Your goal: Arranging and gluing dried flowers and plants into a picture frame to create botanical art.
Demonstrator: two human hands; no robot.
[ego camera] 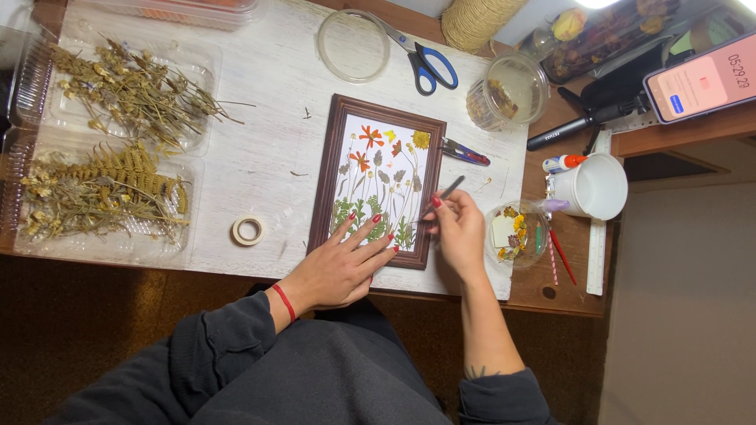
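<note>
A brown wooden picture frame (324,175) lies on the white board, filled with pressed flowers on white paper (383,177). My left hand (340,265) rests flat, fingers spread, on the frame's near lower edge. My right hand (457,232) sits at the frame's right side, gripping thin metal tweezers (444,193) whose tip points toward the flowers near the frame's lower right.
Clear trays of dried ferns and stems (110,142) lie at the left. A tape roll (247,230), scissors (421,57), round lid (353,45), plastic cups of petals (516,230), white cup (595,186), glue bottle (564,163), small snips (465,152) and phone (702,77) surround the frame.
</note>
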